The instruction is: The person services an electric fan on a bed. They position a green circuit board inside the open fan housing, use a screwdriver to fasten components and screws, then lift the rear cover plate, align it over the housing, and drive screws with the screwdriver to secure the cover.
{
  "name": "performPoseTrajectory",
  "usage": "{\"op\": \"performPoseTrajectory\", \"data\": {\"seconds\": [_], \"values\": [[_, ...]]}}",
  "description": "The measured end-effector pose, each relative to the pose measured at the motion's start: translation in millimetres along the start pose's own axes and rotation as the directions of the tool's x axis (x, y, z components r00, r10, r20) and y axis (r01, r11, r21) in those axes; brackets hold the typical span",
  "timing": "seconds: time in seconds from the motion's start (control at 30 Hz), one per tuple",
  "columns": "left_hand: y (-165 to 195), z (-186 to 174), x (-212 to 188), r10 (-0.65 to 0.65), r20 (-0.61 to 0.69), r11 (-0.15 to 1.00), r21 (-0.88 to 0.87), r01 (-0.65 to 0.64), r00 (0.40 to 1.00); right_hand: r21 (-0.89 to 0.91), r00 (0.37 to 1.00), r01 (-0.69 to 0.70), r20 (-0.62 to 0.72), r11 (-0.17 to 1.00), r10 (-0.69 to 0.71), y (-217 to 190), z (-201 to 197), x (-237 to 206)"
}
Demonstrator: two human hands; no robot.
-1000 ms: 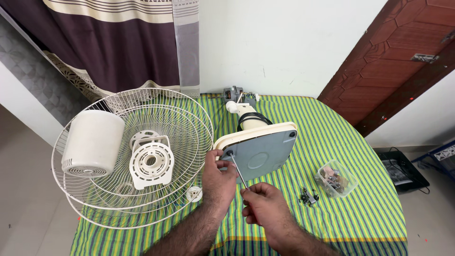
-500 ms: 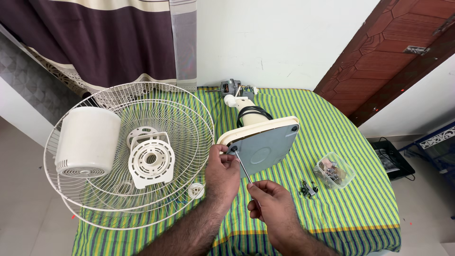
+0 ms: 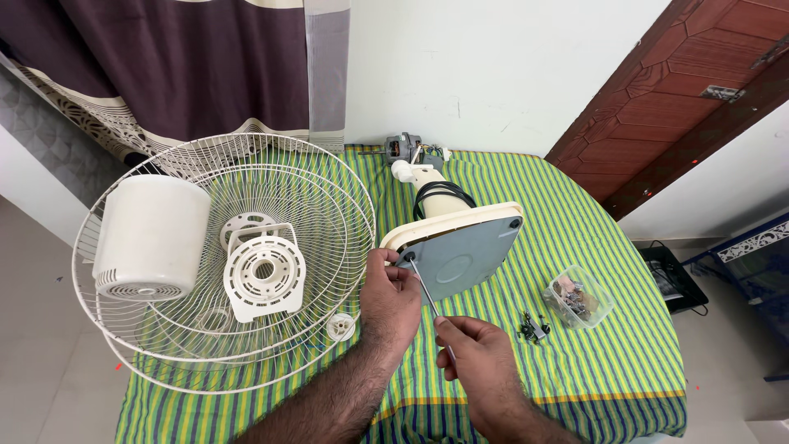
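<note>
Fan base (image 3: 462,255), tipped on edge near the centre of the tabletop (image 3: 608,238), its flat grey underside facing the camera and its cream rim uppermost. A screwdriver (image 3: 427,298) runs diagonally from the lower right up to a corner of the underside, its tip set at a screw point near the rim. Right hand (image 3: 485,370): fingers closed around the screwdriver handle. Left hand (image 3: 393,302): fingers curled at the base's left corner, touching the rim just beside the screwdriver tip. Behind the base, the cream fan neck (image 3: 427,185) with a coil of black cable (image 3: 444,197) leads back to the bare motor (image 3: 404,148) at the far edge of the tabletop. To the left, two white wire fan guards (image 3: 312,205) lie stacked, overhanging the tabletop; inside them rest a white cylindrical motor cover (image 3: 149,237) and a white vented plastic housing (image 3: 265,275). A small white knob (image 3: 340,326) lies just beside the left wrist. To the right, small dark screws (image 3: 532,329) lie near a clear plastic container (image 3: 578,296) of small parts
</note>
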State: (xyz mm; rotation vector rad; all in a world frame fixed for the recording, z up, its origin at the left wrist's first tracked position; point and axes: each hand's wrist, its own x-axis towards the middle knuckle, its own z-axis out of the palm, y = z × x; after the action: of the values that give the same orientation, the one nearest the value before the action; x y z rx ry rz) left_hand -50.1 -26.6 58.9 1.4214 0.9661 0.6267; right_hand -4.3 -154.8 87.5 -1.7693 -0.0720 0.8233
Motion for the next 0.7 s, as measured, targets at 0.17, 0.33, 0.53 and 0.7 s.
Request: {"op": "performPoseTrajectory", "data": {"seconds": [0.17, 0.33, 0.53, 0.7], "values": [[0.8, -1.2, 3.1, -0.005, 0.002, 0.999, 0.044, 0.005, 1.0, 0.029, 0.999, -0.027, 0.027, 0.999, 0.026, -4.9, 3.3, -6.1], [1.2, -1.2, 2.2, -0.016, -0.011, 1.0, -0.016, 0.016, 1.0, 0.093, 0.996, -0.079, 0.038, 0.993, 0.076, -6.7, 1.0, -3.4], [-3.5, 5.1, -7.5, -0.255, 0.167, 0.864, -0.403, 0.302, 0.952, 0.304, 0.958, -0.266, 0.186, 0.915, 0.217, 2.6, -5.2, 11.5], [-14.3, -2.5, -4.0, -0.275, 0.432, 0.708, -0.514, 0.485, 0.859, 0.489, 0.869, -0.466, 0.411, 0.737, 0.276, 8.9, -10.1, 26.4]]}}
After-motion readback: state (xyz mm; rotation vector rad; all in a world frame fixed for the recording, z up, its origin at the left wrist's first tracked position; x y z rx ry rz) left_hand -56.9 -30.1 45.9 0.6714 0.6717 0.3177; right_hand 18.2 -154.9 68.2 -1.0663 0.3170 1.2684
